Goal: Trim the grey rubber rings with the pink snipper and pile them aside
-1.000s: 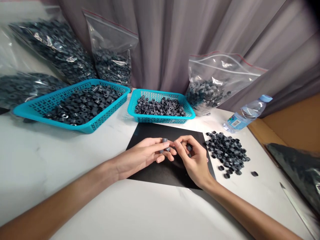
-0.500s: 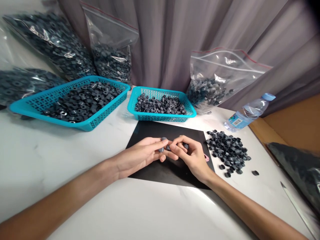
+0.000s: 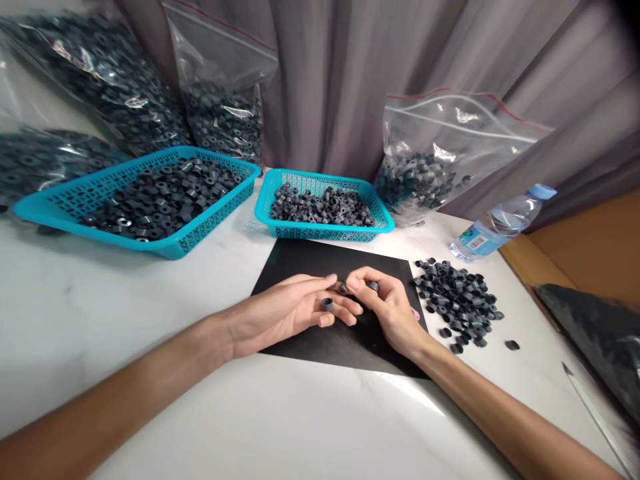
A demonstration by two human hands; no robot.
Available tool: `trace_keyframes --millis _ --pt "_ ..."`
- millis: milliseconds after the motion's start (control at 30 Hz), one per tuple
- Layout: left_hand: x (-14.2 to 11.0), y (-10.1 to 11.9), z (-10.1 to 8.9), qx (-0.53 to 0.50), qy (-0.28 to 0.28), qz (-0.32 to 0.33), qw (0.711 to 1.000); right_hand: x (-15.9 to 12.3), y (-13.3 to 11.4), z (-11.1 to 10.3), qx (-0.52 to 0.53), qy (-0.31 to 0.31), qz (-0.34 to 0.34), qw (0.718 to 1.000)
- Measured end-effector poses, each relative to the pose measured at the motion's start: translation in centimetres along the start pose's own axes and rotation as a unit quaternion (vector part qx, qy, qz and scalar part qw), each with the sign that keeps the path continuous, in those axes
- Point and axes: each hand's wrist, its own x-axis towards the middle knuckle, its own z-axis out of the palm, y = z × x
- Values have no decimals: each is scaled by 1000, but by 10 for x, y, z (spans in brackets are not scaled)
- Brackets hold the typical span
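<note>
Over the black mat (image 3: 345, 340), my left hand (image 3: 293, 310) is turned palm up with a small dark grey cap (image 3: 327, 305) lying on its fingers. The cap's hollow side faces up, and the thumb is lifted off it. My right hand (image 3: 387, 303) pinches a dark grey ring-like piece (image 3: 343, 288) between thumb and forefinger, beside the left fingertips. A second grey piece (image 3: 373, 286) is tucked in the curled fingers of that hand. To the right of the mat lies a loose pile of dark grey caps (image 3: 455, 297).
Two turquoise baskets, a large one (image 3: 170, 248) at left and a smaller one (image 3: 325, 233) behind the mat, hold grey ring pieces. Zip bags (image 3: 220, 120) of such pieces stand behind. A water bottle (image 3: 500, 223) leans at right. A pink object (image 3: 415, 314) shows beside my right wrist.
My left thumb has come off the cap, which has tipped and now sits lower on the fingers. The piece in my right-hand pinch shows more clearly. The view has shifted slightly.
</note>
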Motion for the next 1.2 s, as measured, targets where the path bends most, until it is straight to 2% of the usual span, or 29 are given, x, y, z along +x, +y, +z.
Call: trace_keyframes --millis 133,300,500,867,1000,1200 --pt "0 1 2 -5 1 3 1000 0 -1 1 -23 -14 1 1000" --pt "0 1 3 -3 4 -3 1000 0 1 2 -15 31 0 999" --pt "-2 3 4 19 2 -6 1000 1 -1 0 -47 -8 -6 999" --pt "-3 6 4 38 30 -18 999 -1 -4 5 -46 15 -24 999" --pt "-4 7 3 36 33 -18 999 -1 -3 5 -50 28 -32 998" --pt "-1 5 1 31 44 -34 998 0 -1 3 -46 84 -34 995"
